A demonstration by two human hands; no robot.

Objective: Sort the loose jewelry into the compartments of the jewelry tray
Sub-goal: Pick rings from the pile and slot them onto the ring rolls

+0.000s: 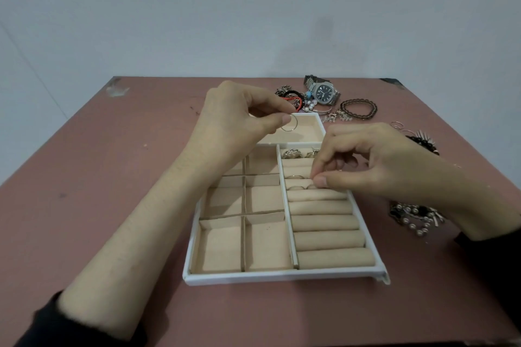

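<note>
A white jewelry tray [282, 276] with beige lining lies in the middle of the table. My left hand [239, 118] hovers over its far end and pinches a thin wire hoop [290, 123] between thumb and forefinger. My right hand [375, 160] sits over the padded ring rolls [324, 222] on the tray's right side, thumb and forefinger pinching a small ring [312, 186] at a slot. Other rings [295, 176] sit in the rolls, and two chunky silver pieces [376, 154] lie in the top right slot.
Loose jewelry lies beyond and right of the tray: a steel watch [324, 91], a dark bead bracelet [358, 109], red and black hair ties [293, 98], thin rings [398, 124], a spiky black piece [423, 141], a pearl cluster [417, 217]. The square compartments [222, 245] hold nothing.
</note>
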